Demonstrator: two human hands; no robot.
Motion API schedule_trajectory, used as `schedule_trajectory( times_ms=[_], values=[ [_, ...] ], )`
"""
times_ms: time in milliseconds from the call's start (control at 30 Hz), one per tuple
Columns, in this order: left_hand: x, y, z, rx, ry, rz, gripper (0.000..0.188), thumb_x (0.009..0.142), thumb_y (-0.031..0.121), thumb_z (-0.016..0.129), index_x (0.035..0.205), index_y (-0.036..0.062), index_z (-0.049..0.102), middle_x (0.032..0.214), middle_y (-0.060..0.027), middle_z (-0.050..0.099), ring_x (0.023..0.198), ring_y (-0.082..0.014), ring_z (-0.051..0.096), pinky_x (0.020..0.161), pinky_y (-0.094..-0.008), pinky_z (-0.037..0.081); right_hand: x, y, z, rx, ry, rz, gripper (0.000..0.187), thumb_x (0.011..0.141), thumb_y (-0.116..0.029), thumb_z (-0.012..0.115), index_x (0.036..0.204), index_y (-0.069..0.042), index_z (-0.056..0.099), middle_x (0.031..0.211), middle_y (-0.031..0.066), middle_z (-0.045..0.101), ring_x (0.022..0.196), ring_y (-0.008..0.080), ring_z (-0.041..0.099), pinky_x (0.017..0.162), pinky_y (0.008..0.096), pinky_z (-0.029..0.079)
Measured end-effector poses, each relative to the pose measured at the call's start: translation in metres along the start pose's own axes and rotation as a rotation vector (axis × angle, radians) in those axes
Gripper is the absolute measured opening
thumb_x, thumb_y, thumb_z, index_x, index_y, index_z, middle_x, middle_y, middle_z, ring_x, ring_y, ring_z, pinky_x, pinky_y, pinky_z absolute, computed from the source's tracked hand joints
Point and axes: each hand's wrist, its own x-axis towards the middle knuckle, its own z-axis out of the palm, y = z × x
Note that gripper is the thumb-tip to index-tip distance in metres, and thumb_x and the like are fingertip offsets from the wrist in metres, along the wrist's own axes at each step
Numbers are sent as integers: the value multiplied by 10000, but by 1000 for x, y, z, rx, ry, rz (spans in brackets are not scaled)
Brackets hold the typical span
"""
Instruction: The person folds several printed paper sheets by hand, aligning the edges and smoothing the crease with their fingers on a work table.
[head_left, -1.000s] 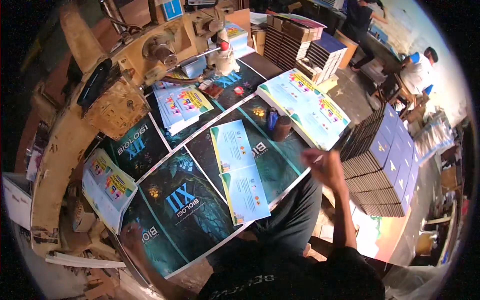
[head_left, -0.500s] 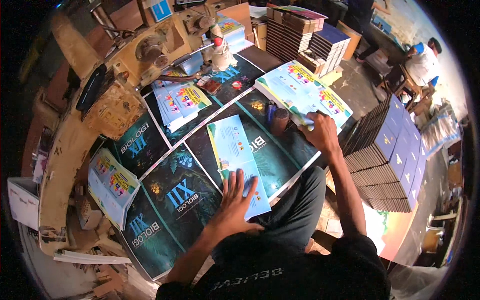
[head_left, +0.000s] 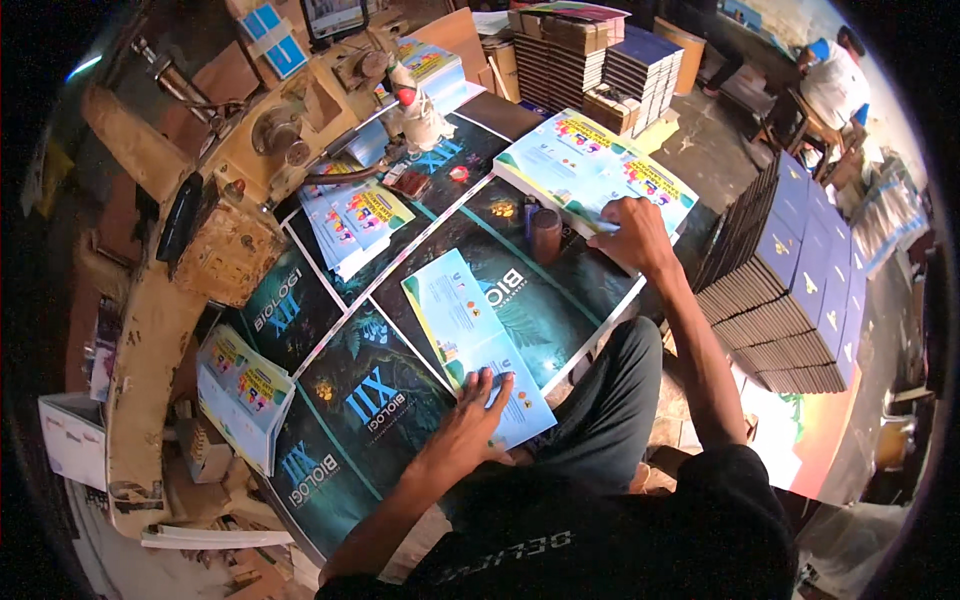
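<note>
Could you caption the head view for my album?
Left hand on a light-blue printed sheet, right hand at the edge of a thick paper stack.

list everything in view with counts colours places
printed sheet: one, light blue, front centre
thick stack: one, light blue, centre right
machine: one, cream, upper left
smaller piles: at least three, light blue, around machine
dark sheets: several, green, underneath
cylinder: one, brown, beside thick stack
book stacks: several, dark blue, right and back
co-workers: two, dark and white clothes, upper right
shirt: one, black, bottom
left hand: one, on printed sheet
right hand: one, at thick stack
</note>
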Motion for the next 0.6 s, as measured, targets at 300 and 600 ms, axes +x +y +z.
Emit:
schedule_trajectory(
  times_ms=[300,600],
  values=[
    [-21,10,-5,135,-51,31,1095,734,77,812,1557,18,92,1518,-423,69,1397,-600,196,1163,-523,296,4,7,-4,0,-14,11,340,644,-306,834,834,-34,759,807,180,717,745,352,697,697,408,547],
    [-20,23,-4,327,-104,-107,829,896,371,663,1520,24,243,1396,-361,417,1119,-459,587,932,-539,493,6,12,-1,91,19,118,349,582,-287,865,822,-52,770,797,128,739,730,292,717,697,369,567]
  ],
)
